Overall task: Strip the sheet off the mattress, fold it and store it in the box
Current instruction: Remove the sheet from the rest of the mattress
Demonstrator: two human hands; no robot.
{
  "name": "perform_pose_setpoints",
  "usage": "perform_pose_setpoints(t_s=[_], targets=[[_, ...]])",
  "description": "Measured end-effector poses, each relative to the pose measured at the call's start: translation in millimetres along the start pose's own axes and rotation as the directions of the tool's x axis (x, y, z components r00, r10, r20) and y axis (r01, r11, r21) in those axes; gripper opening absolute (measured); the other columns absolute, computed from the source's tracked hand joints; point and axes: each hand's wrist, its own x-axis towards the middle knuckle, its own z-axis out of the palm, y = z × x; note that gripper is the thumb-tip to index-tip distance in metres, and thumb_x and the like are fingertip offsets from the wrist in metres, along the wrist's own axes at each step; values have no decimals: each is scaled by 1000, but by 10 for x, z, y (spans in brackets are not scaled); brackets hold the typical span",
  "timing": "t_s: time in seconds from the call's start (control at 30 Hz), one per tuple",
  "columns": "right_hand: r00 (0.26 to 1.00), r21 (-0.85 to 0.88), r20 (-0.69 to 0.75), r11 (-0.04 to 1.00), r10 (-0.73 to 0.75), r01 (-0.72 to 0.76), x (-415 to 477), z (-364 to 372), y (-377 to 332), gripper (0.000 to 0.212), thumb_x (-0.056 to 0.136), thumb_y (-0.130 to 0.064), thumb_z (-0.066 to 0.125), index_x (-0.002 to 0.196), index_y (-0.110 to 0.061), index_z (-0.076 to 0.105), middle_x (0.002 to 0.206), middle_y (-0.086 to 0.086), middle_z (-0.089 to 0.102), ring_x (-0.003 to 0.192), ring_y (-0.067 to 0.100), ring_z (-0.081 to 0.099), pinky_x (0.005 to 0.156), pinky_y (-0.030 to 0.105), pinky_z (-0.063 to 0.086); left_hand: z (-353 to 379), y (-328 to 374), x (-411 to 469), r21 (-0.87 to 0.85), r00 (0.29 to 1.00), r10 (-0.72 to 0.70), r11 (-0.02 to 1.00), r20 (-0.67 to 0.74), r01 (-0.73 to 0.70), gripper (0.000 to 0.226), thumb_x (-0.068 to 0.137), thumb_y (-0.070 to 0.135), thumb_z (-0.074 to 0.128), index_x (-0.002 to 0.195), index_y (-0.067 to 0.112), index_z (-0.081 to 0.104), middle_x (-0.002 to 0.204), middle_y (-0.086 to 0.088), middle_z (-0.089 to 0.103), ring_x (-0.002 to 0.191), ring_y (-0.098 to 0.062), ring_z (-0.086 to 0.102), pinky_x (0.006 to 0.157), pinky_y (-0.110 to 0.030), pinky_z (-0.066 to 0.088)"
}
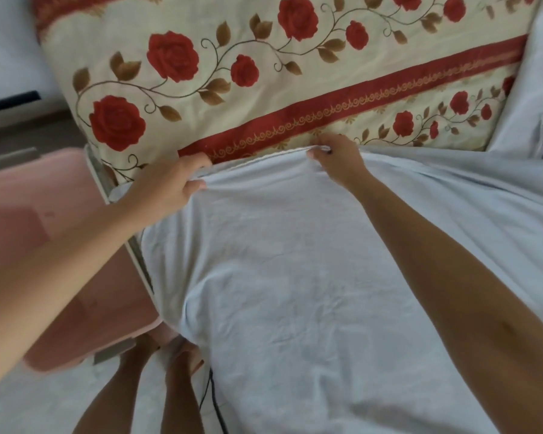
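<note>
On the bed, the pale blue sheet point(295, 261) covers the near part of the rose-patterned mattress point(232, 57), its far hem lifted clear of the red border stripe. The left hand point(173, 183) grips that hem near its left end, fingers point(198, 159) curled over the edge and the thumb under the fold. The right hand point(336, 158) pinches the same hem further right, fingertips closed on the cloth. Between the two hands the hem runs in a shallow arc, and the sheet creases toward each grip. The pink box point(29, 214) sits on the floor just beside the bed, on the left. Bare feet point(170, 355) stand between box and bed, and a black cable point(213, 396) hangs beside them.
</note>
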Motion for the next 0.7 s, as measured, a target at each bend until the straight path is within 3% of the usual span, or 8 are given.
perform_pose_setpoints(t_s=[0.1,0.2,0.3,0.4,0.47,0.57,0.7], targets=[[993,-4,-98,998,69,-70,-53,179,-33,6,92,-14,52,99,-12,53,90,-2,52,80,16,48,58,18,34,36,-40,63,2,994,-108,994,-7,108,35,85,28,67,114,13,56,85,-12,64,73,-30,59,60,-32,39],[957,-35,-275,993,96,-110,-238,417,-164,37,90,-10,57,125,-8,45,127,10,40,92,22,51,77,33,47,-29,-71,-43,1,988,-152,988,-35,152,49,80,40,70,118,12,56,92,-9,64,81,-30,61,64,-32,39],[899,28,-435,999,50,-42,-711,812,-460,57,80,-4,64,131,-10,40,134,12,32,100,24,54,89,35,48,-142,-169,-288,-2,966,-257,966,-7,257,58,74,50,73,113,10,58,91,-7,63,78,-26,59,62,-33,40],[938,-50,-324,992,-124,114,-1389,1282,-691,48,77,-27,68,118,-9,51,122,11,46,106,26,52,87,36,45,-182,-317,-524,-121,929,-337,927,151,355,46,71,46,77,81,7,55,67,-3,49,57,-18,43,53,-31,27],[965,-97,-221,987,-144,126,-1779,1528,-745,45,77,-44,65,106,-11,54,106,7,53,96,25,55,81,38,48,-199,-396,-615,-193,904,-338,899,261,392,50,72,39,79,62,9,40,57,-2,32,52,-16,30,53,-31,17],[991,-113,-129,992,43,-58,-2251,1758,-716,55,70,-57,71,100,-12,56,97,4,55,88,24,56,76,36,48,-215,-428,-682,-187,895,-303,907,328,376,56,75,32,78,56,15,28,54,1,23,50,-14,24,52,-31,13],[964,-137,-62,955,258,-264,-2684,1854,-605,46,75,-48,72,102,-13,57,100,4,56,91,23,57,78,32,46,-207,-404,-713,-87,910,-308,936,277,342,49,83,32,69,59,16,30,55,0,31,49,-15,29,50,-32,18]])
